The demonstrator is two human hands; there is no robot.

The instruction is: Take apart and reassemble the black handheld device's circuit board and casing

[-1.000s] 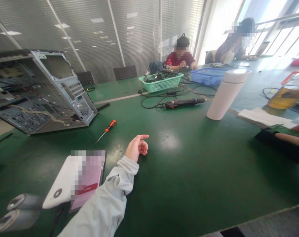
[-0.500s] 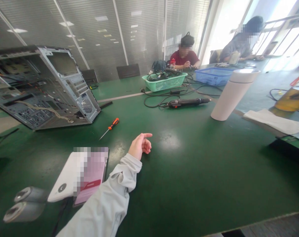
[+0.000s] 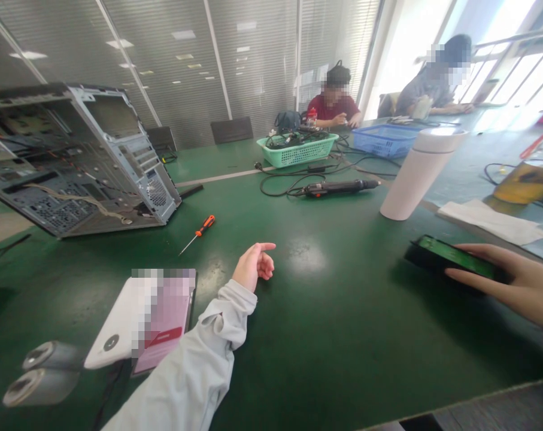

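Since the earlier frame, the right hand (image 3: 522, 287) has come further into view from the right edge, bringing a black part with a green face (image 3: 460, 257) over the near side of the green table (image 3: 320, 347). Its thumb and fingers are clamped on the sides of that part, which is tilted, just beyond the reach of the white paper (image 3: 487, 218). The left hand (image 3: 255, 263), in a pale grey sleeve, has its index finger pointing right and the others loosely curled, gripping nothing; it seems to rest on the tabletop. Nearest to it lies an orange-handled screwdriver (image 3: 203, 227), beside an open computer case (image 3: 161, 206). Beyond are a black power tool (image 3: 338, 187), a pale pink tumbler (image 3: 415, 173) and a green basket (image 3: 298, 154) of cables. Two people sit further back.
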